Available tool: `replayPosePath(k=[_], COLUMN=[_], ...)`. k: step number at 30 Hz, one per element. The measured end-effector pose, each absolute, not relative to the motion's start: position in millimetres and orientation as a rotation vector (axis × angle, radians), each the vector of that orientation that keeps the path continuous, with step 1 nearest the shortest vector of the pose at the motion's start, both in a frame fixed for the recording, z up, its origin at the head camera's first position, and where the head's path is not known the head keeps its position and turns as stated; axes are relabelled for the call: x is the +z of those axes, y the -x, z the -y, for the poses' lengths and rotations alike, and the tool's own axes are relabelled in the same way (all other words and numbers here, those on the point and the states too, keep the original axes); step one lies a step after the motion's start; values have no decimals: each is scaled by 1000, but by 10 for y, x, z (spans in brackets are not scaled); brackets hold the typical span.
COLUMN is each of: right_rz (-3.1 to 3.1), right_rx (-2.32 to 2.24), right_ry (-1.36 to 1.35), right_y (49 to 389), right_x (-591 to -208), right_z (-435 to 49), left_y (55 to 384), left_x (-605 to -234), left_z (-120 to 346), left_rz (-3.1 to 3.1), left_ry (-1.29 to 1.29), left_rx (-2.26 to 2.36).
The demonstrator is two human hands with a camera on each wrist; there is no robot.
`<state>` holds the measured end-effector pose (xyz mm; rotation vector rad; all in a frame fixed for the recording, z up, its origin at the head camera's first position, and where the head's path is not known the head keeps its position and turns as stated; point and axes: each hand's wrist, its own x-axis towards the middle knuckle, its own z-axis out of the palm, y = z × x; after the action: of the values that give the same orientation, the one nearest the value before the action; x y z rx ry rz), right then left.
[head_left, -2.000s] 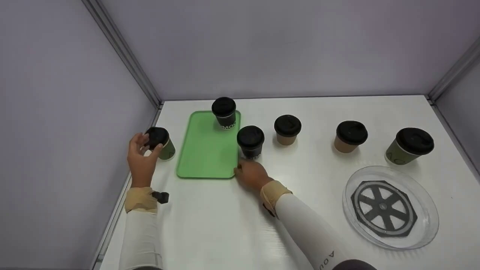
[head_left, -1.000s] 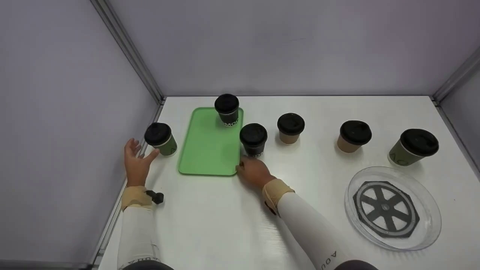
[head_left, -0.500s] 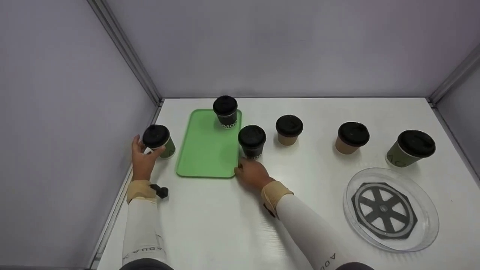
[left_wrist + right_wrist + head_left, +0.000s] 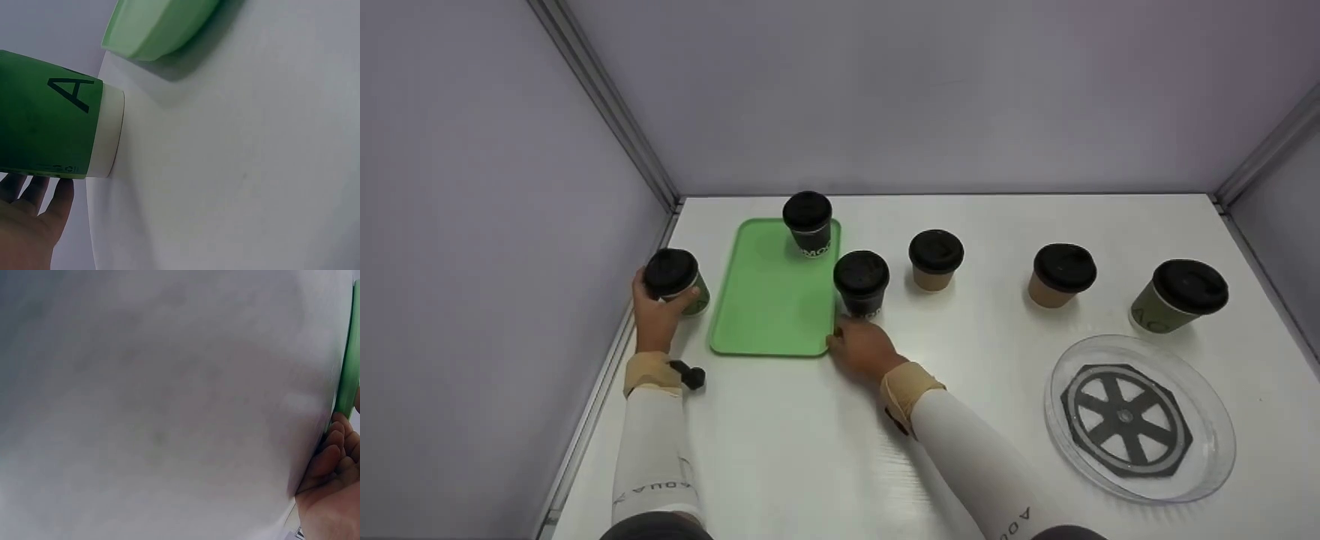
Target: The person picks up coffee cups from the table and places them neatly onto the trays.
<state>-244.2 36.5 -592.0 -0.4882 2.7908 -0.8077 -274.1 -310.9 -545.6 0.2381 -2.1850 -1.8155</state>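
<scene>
My left hand reaches round a green paper cup with a black lid at the table's left side. Its thumb lies across the front and the fingers are on the left; in the left wrist view, fingertips touch the wall of the green cup, whose base meets the table. My right hand grips the near right corner of a green tray, fingers curled under the edge in the right wrist view. A black lidded cup stands on the tray's far right corner. Another black cup stands beside the tray's right edge.
Two small brown lidded cups stand to the right of the tray. Farther right is a second green cup. A clear round dish with a dark wheel-shaped pattern lies in front of it. Walls border the white table.
My left hand has drawn back from the green cup, then come forward and closed round it lower down. My right hand has stayed at the tray's corner.
</scene>
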Motion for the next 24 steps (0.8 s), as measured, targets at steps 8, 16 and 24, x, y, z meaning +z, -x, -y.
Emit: replayPosePath(k=[8,16,24], right_rz=[-2797,-2793,-2801], right_rx=[-803,-810,-812], right_ry=[489,476,486], right_y=[2435,2415,2422], right_x=[-5929,-5867,-5884], right_z=[-360,-362,-363], left_y=[2740,2775,2720], left_x=[-5519,-5533,-5328], left_z=[3075,3129,3166], left_rz=[2202,2186,2192], left_ry=[-312,-313,-360], left_rx=[-1769,-1793,-1779])
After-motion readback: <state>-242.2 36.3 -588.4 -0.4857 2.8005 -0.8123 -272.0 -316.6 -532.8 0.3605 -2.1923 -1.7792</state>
